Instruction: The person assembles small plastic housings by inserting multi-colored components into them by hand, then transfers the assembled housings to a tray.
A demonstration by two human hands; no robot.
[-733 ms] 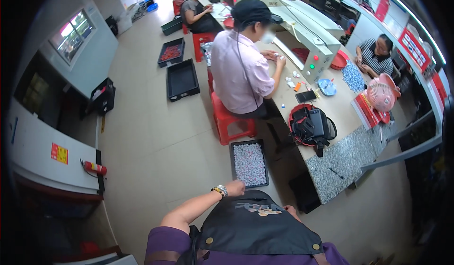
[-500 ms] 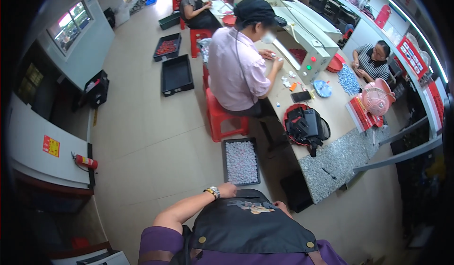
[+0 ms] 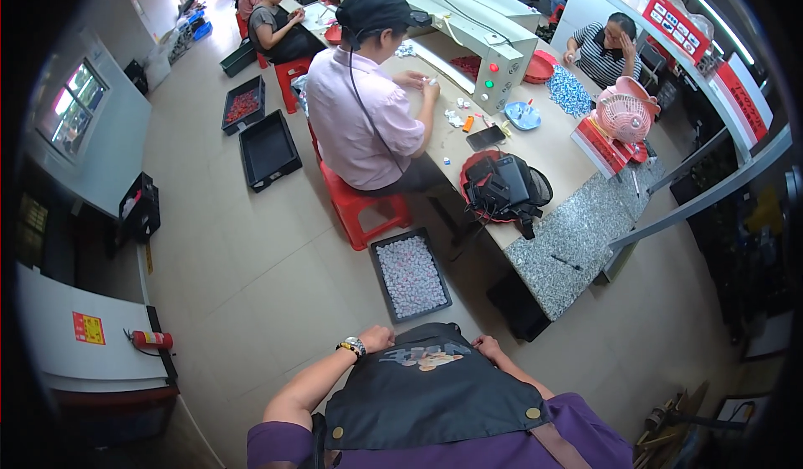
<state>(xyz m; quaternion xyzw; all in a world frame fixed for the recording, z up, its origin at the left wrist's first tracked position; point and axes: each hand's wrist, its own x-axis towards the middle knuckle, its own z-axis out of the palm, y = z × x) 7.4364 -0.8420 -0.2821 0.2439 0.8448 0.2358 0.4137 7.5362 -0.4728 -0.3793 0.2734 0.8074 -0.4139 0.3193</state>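
My left hand (image 3: 378, 338), with a watch and a beaded bracelet at its wrist, is closed at the left edge of my black apron (image 3: 418, 394). At the apron's right edge my right hand (image 3: 485, 347) has its fingers curled too. What either hand grips, if anything, is hidden. Just beyond them on the floor lies a dark tray (image 3: 425, 313) filled with small pale white and pinkish pieces (image 3: 410, 275). Neither hand visibly touches it.
A person in a pink shirt sits on a red stool (image 3: 360, 210) at the long worktable (image 3: 552, 260). A red basket with a black bag (image 3: 510, 189) stands at its near end. An empty black tray (image 3: 269, 149) and a fire extinguisher (image 3: 153, 339) are to the left.
My view has turned, shifting the worktable and tray leftward. More of my right hand and forearm shows now. Across the table, the person in stripes has raised a hand to the head.
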